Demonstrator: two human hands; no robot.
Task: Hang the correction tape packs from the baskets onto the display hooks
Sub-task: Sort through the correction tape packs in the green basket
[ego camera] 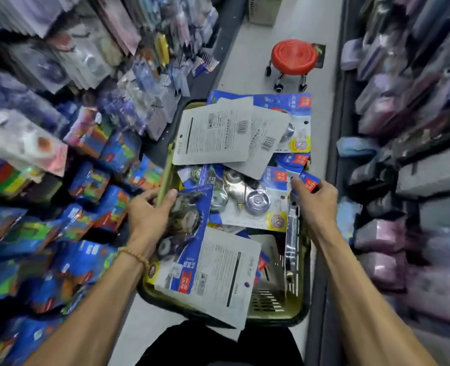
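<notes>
Basket [301,299], centre frame: olive plastic, slotted walls, dull sheen. Correction tape packs [247,199] inside: glossy clear plastic blisters on printed card; card backs [213,138] matt grey-white paper. Stool [293,55], upper centre: red seat of smooth glossy plastic. Floor [245,62]: pale, smooth, matt. Beaded bracelet [135,256], lower left: tan, wood-like beads.

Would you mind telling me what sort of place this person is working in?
Most likely a stationery or general shop aisle. Packaged goods hang in dense rows on display racks on the left, a shopping basket holds carded packs with barcodes, and a red rolling stool stands in the aisle.
</notes>
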